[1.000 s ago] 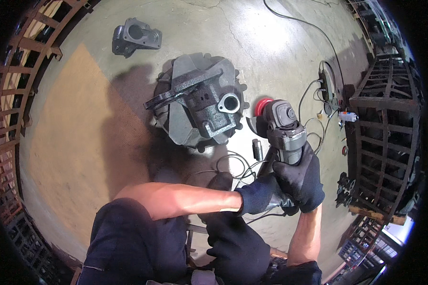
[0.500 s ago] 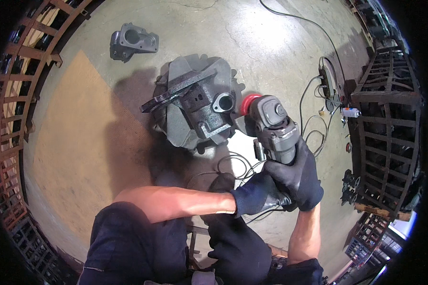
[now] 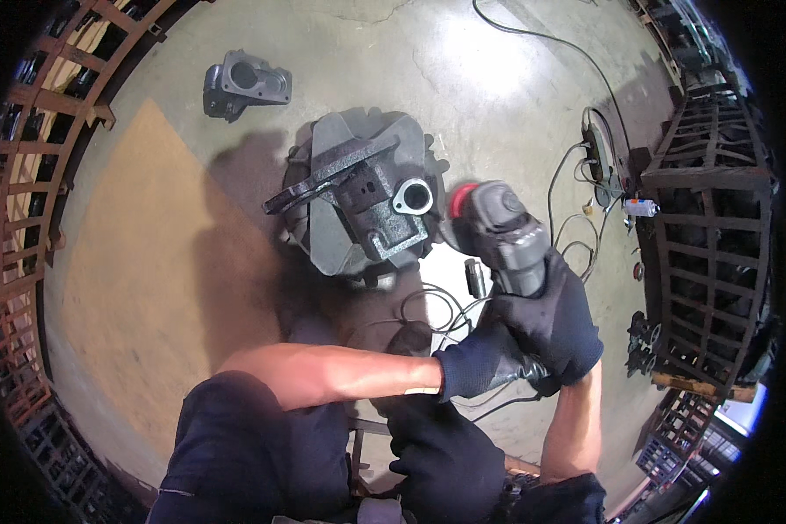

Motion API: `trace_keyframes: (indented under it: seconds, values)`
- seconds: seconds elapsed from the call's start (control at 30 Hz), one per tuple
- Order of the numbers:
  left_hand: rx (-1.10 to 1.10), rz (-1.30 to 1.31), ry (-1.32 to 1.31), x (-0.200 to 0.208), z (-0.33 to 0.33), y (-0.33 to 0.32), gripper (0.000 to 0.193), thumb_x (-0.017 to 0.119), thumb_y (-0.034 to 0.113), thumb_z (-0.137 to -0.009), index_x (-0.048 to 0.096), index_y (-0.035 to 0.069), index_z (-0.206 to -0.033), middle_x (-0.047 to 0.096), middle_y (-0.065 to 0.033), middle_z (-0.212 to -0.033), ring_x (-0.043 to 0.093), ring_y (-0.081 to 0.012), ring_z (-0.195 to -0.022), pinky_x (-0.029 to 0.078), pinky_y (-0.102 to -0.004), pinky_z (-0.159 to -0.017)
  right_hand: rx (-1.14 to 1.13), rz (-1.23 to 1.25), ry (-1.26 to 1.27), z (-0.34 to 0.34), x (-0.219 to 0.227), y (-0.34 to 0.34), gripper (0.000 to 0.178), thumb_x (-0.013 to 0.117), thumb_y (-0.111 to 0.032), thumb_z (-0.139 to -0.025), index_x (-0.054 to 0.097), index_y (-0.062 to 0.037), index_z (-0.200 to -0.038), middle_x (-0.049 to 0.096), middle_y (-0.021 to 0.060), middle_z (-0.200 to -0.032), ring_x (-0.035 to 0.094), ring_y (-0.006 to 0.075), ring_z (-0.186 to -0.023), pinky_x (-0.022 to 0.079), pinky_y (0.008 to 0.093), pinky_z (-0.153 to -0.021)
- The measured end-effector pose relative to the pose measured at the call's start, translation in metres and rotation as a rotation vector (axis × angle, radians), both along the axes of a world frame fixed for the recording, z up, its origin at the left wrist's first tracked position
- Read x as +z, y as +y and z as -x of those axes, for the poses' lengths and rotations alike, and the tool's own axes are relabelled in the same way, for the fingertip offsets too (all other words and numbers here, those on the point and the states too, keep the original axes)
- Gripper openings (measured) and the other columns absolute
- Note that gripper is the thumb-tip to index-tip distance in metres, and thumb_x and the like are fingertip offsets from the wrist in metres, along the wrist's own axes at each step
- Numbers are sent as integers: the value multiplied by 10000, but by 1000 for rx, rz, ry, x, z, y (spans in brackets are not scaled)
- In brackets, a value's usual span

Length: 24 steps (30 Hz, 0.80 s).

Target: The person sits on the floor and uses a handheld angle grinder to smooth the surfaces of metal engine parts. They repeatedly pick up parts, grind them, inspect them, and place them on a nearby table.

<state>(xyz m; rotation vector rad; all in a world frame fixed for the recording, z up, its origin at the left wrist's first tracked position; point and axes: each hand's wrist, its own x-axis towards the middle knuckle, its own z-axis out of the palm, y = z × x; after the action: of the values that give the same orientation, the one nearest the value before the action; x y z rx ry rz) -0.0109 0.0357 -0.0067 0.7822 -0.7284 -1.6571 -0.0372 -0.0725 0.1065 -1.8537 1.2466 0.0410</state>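
Observation:
Both my hands wear dark gloves and grip a grey angle grinder (image 3: 508, 231) with a red disc (image 3: 462, 199) at its head. My right hand (image 3: 557, 319) wraps round the grinder's body. Reaching across from the left, my left hand (image 3: 491, 356) is closed at the rear end of the tool, its fingers partly hidden. Left of the disc stands a dark metal casting (image 3: 358, 196) with a flange and a round, bright-rimmed port (image 3: 413, 197). It rests on a round, lobed dark support (image 3: 327, 231). A narrow gap seems to part the disc from the casting.
A smaller grey casting (image 3: 258, 81) lies on the floor at the far left. Cables (image 3: 432, 306) coil beneath the grinder and run to a power strip (image 3: 596, 162) at the right. A spray can (image 3: 642, 208) is beside a metal crate (image 3: 712, 253). Rusty racks (image 3: 26, 210) line the left.
The grinder's head has tilted slightly and is blurred by motion. My hands have shifted a little to the right, still gripping it. The whole view has moved slightly.

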Motion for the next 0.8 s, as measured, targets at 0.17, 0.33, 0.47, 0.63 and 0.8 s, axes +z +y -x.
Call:
trace_keyframes:
  seconds: [0.17, 0.33, 0.47, 0.63, 0.8]
  values:
    - [-72, 54, -302, 0, -2, 3, 332, 718, 155, -814, 644, -9, -1093, 691, -143, -1018, 658, -218, -965, 511, -373, -827, -231, -16, -60, 30, -17, 10, 543, 774, -212, -663, 591, 50, -1102, 701, 154, -926, 671, 213, -808, 539, 352, -742]
    - [-55, -34, -422, 4, -9, -1, 391, 728, 170, -810, 606, -16, -1131, 686, -173, -1108, 655, -256, -1039, 509, -397, -876, -313, -53, -254, 44, -44, 13, 457, 759, -187, -723, 603, 44, -1086, 700, 116, -895, 662, 182, -774, 536, 339, -692]
    - [-29, 33, -661, -7, -19, 4, 317, 709, 207, -844, 621, -9, -1058, 694, -185, -948, 680, -317, -926, 525, -402, -801, -255, 0, -374, 48, -66, 9, 398, 727, -208, -769, 616, 37, -1062, 683, 109, -823, 654, 181, -697, 529, 314, -629]
    - [-9, -24, -809, -52, -2, 8, 350, 711, 285, -851, 602, 2, -1025, 691, -207, -934, 686, -334, -871, 522, -419, -749, -508, -207, -501, 44, -80, 13, 365, 679, -226, -802, 616, 15, -1069, 663, 94, -835, 649, 178, -720, 520, 309, -641]
    - [-92, -176, -917, -24, -26, -1, 428, 724, 352, -844, 589, -16, -1014, 684, -232, -864, 688, -347, -786, 522, -428, -678, -584, -303, -595, 45, -107, 15, 385, 625, -220, -866, 573, 46, -1140, 633, 99, -957, 654, 195, -826, 551, 317, -748]
